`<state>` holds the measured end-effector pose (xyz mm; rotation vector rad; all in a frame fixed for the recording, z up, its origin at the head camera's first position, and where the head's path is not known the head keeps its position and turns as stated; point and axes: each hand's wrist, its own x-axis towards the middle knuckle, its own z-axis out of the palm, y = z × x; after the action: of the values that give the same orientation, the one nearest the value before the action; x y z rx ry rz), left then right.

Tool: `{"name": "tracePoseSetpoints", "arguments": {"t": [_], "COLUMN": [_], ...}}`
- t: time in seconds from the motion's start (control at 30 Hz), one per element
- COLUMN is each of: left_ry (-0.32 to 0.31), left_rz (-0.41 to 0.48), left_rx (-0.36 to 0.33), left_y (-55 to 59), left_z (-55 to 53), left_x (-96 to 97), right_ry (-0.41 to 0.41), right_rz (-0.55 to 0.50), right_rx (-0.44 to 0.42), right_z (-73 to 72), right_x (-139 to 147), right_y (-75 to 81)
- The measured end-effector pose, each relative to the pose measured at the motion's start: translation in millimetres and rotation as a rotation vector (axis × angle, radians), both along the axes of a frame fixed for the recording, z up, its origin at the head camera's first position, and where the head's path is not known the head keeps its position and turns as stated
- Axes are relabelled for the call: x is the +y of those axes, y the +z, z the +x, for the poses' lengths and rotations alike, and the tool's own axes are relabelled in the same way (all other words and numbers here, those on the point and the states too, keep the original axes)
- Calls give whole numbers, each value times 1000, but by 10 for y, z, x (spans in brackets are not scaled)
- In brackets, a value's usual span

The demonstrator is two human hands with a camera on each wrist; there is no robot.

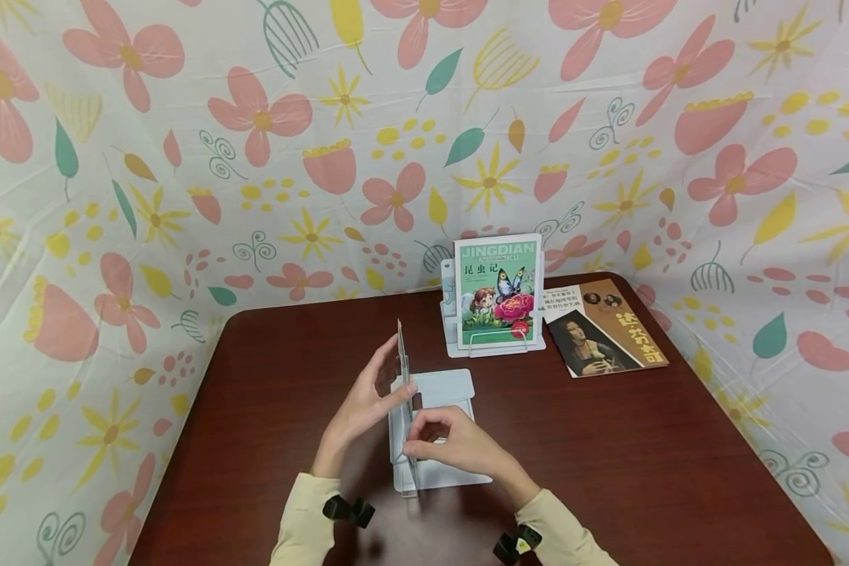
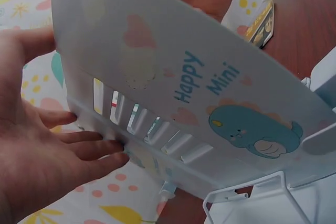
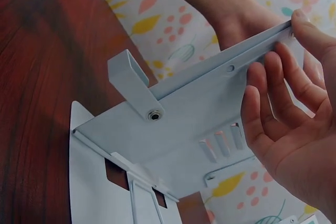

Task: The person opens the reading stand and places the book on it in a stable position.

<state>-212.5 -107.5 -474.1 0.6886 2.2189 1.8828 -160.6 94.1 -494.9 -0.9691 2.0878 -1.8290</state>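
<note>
A white metal book stand [image 1: 442, 389] stands on the table in front of me, its back panel raised steeply and seen nearly edge-on from the head. In the left wrist view the panel [image 2: 157, 56] shows slots, a blue cartoon dinosaur and "Happy Mini". My left hand [image 1: 364, 401] holds the panel's edge, long fingers along the printed face and thumb on the other side. My right hand [image 3: 296, 114] pinches the edge with thumb over it and fingers curled at the plain back. A folded side bracket [image 3: 128, 85] juts from that edge. A wire holder [image 2: 286, 182] sits at the bottom.
Behind, a second white book stand [image 1: 449, 318] bears a green children's book [image 1: 495, 291] leaning upright. To its right a brown book with a portrait cover [image 1: 608, 330] lies flat. Floral cloth [image 1: 255, 196] hangs around the back and sides of the dark wooden table [image 1: 290, 354].
</note>
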Motion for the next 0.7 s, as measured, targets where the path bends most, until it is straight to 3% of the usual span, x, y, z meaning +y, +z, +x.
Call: {"name": "tracePoseSetpoints", "arguments": {"t": [0.23,0.7], "left_ry": [-69,-90], "left_rz": [23,35], "left_rx": [48,67], "left_y": [-3,-41], "left_z": [0,-38], "left_x": [-24,-53], "right_ry": [-20,2], "right_rz": [33,35], "right_rx": [14,1], "right_z": [-1,15], "right_x": [-51,-65], "right_y": [-7,-23]}}
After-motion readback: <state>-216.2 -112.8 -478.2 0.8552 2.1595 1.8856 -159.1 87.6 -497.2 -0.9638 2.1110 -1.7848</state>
